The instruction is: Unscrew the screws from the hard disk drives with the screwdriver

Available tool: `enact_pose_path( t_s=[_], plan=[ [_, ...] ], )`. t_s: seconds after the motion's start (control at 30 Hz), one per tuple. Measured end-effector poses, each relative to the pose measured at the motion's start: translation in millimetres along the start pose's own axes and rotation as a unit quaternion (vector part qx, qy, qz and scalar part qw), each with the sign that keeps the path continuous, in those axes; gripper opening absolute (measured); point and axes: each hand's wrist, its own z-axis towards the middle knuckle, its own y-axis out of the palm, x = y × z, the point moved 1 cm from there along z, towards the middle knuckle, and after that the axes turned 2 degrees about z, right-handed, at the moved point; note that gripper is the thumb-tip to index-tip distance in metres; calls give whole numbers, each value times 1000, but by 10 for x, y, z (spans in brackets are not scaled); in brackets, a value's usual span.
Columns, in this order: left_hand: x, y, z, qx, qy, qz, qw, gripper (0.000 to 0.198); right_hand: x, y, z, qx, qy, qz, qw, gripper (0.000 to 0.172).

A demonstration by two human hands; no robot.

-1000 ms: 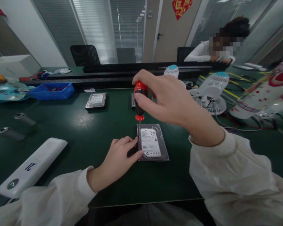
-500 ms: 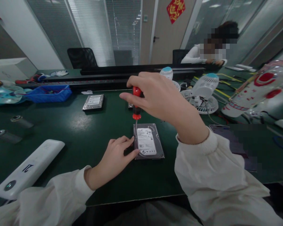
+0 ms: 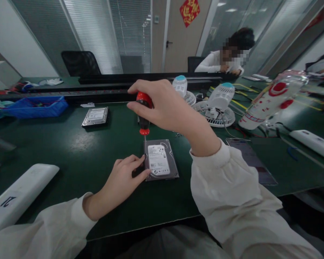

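A hard drive [image 3: 159, 160] with a white label lies flat on the green table in front of me. My left hand [image 3: 121, 181] grips its left edge, thumb at the near corner and forefinger further up. Above the drive, my right hand [image 3: 164, 106] is closed round the red and black handle of a screwdriver [image 3: 144, 124]. The screwdriver stands nearly upright, its shaft reaching down to the drive's left side. My left fingers partly hide where the tip meets the drive. Several small screws [image 3: 178, 135] lie just beyond the drive.
A second hard drive [image 3: 95, 117] lies further back, near a blue bin [image 3: 37, 107]. A white power bank [image 3: 21, 198] is at left. Small fans [image 3: 217, 104], a patterned bottle [image 3: 270, 100] and a dark phone [image 3: 251, 160] are at right. Another person [image 3: 221, 59] sits across.
The view has turned to the right, so everything appears further left. My left hand stays on the hard drive, and the screwdriver remains upright in my right hand at the same side.
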Motion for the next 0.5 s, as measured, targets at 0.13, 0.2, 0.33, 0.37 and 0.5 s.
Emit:
enact_pose_path(
  t_s=[0.13,0.2,0.33,0.37,0.5],
  plan=[
    [0,5,-5,0,1,2,1000,43,21,29,4,-2,-30,28,999,34],
    [-1,10,-7,2,5,3,1000,43,22,45,4,4,-32,23,999,32],
    [-7,11,-14,5,8,-3,1000,43,0,40,1,5,-9,1,1000,35],
    [-8,8,-15,3,8,-5,1000,44,-1,27,-2,5,-7,1,1000,33],
    [-7,-7,-13,-2,5,-10,1000,46,40,-26,-16,-3,-24,20,999,36]
  ],
)
